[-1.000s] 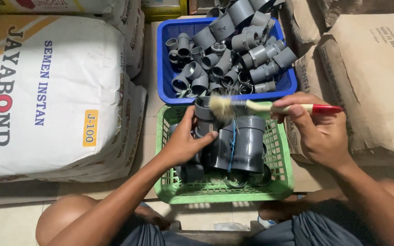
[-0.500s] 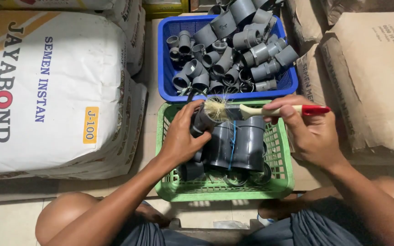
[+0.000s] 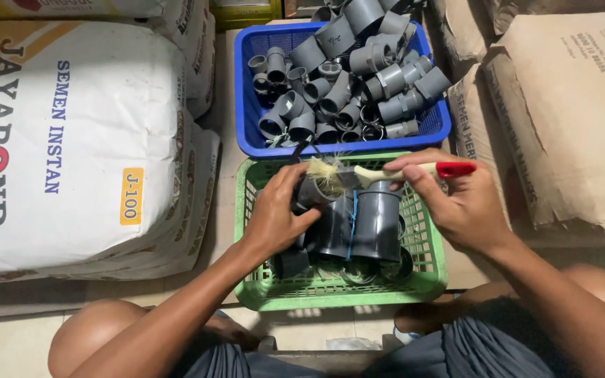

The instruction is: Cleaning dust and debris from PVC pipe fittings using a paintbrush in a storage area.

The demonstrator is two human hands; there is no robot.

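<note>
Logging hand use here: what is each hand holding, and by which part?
Left hand grips a grey pipe fitting around its body; right hand holds a paintbrush by its handle.

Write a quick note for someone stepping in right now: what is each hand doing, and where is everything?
Left hand: grips a small grey fitting over the green basket.
Right hand: holds a red-handled brush, bristles on that fitting.
Green basket: holds a few grey fittings, including large couplers bundled with a blue band.
Blue basket, behind it: heaped with grey fittings.
Done: cannot tell which pieces have been brushed.
Left: the fitting in hand is mid-brushing.
</note>
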